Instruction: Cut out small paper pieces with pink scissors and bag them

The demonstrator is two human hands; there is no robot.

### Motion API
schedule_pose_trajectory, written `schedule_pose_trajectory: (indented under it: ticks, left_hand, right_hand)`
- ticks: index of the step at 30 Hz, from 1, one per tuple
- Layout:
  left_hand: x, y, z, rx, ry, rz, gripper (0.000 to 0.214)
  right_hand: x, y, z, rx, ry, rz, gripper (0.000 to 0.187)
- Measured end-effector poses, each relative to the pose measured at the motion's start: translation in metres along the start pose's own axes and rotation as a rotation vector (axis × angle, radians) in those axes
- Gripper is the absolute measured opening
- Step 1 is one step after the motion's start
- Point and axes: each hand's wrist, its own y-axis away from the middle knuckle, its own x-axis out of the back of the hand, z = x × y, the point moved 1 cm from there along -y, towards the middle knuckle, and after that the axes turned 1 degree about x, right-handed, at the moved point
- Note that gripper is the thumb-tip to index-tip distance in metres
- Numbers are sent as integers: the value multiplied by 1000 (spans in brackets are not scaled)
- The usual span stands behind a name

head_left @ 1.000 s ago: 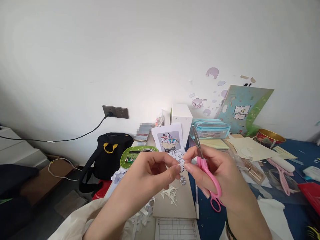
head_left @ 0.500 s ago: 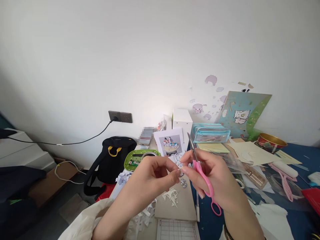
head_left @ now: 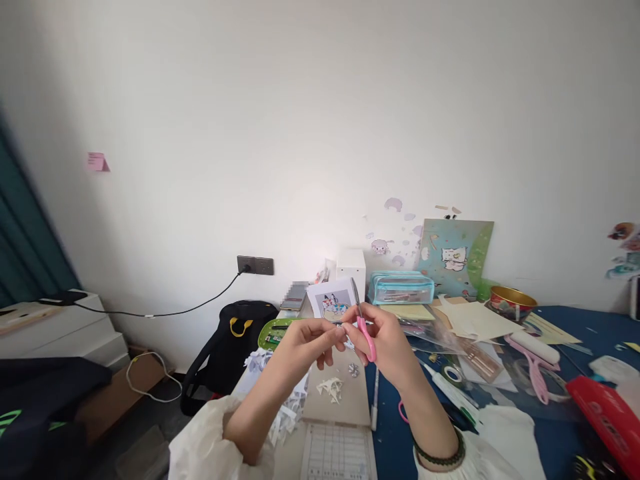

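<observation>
My left hand (head_left: 313, 343) is closed in a pinch on a small paper cutout (head_left: 349, 341) that shows white with dark lines. My right hand (head_left: 385, 340) touches or nearly touches the left fingertips and holds pink-handled scissors (head_left: 369, 341), their blades pointing up and away from the paper. Fingers cover much of the cutout. Below the hands, another small grey-and-white cutout (head_left: 353, 370) lies on a beige board (head_left: 345, 410) beside a heap of pale paper scraps (head_left: 330, 388). A printed picture sheet (head_left: 320, 293) leans behind the hands.
A green tray (head_left: 267, 337) and shredded white paper (head_left: 290, 407) lie left of the board. Rightward on the blue tabletop (head_left: 393, 440) are a white pen (head_left: 375, 400), a tape roll (head_left: 453, 375), a pink lint roller (head_left: 537, 373) and a red-gold bowl (head_left: 513, 303). A clear-blue pencil case (head_left: 401, 288) stands behind.
The view has shifted, showing more wall and floor at the left. My right hand and the scissors have turned, and the cutout between the fingers shows more. Both hands stay together.
</observation>
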Motion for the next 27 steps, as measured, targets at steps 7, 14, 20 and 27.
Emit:
schedule_pose_trajectory:
  ticks: [7,14,20,27]
  left_hand:
    - [-27,24,-25,33,-124,120,29]
    - [-29,63,-142,248,-386,473,20]
    - [-24,67,-178,250,-438,627,22]
    - [-19,65,-185,228,-394,665,25]
  right_hand:
    - [48,44,37,-39,44,107,17]
    - [74,62,137,-259,84,193,18]
    - [84,71,171,-347,28,77,18]
    - [111,76,180,-377,-95,27,23]
